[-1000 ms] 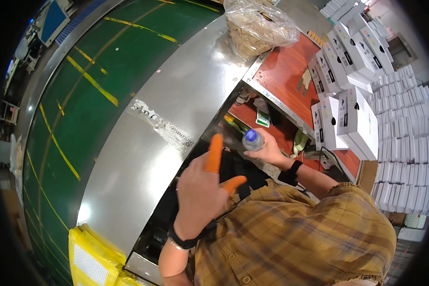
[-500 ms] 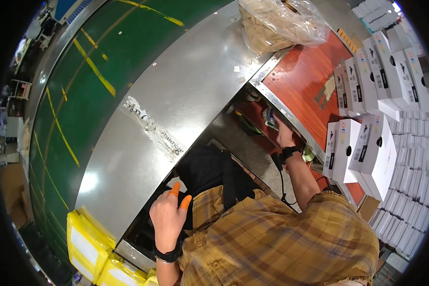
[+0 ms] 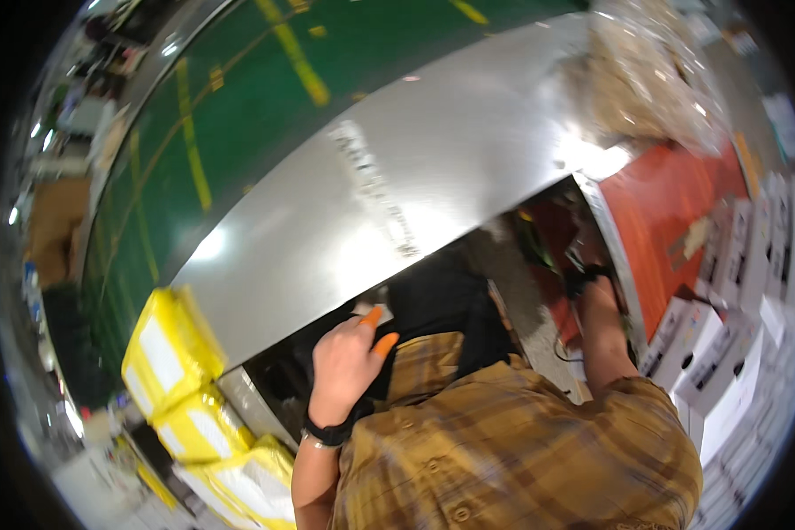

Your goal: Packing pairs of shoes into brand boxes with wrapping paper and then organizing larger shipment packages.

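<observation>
My left hand [image 3: 349,360] hovers by the near edge of the steel tabletop [image 3: 300,256], with orange finger covers on its thumb and index finger. Those two fingers stand apart and I see nothing between them; the other fingers are partly hidden. A small pale patch lies behind the index fingertip, too blurred to name. My right forearm [image 3: 605,340] reaches into the dark space below the red-brown tabletop [image 3: 662,230]. Past its dark wristband [image 3: 585,279] the right hand is lost in shadow and blur, so its grip does not show.
Yellow-taped packages [image 3: 172,353] are stacked at the left. A clear plastic bag of brown pieces [image 3: 645,88] sits at the far right of the steel. White boxes [image 3: 724,371] crowd the right side. Beyond the steel lies a green surface [image 3: 256,115] with yellow lines.
The view has swung, shifting the tabletop and bag rightward and showing more yellow packages. My right hand, visible beside a small patterned item before, is now obscured. My left hand keeps its pose.
</observation>
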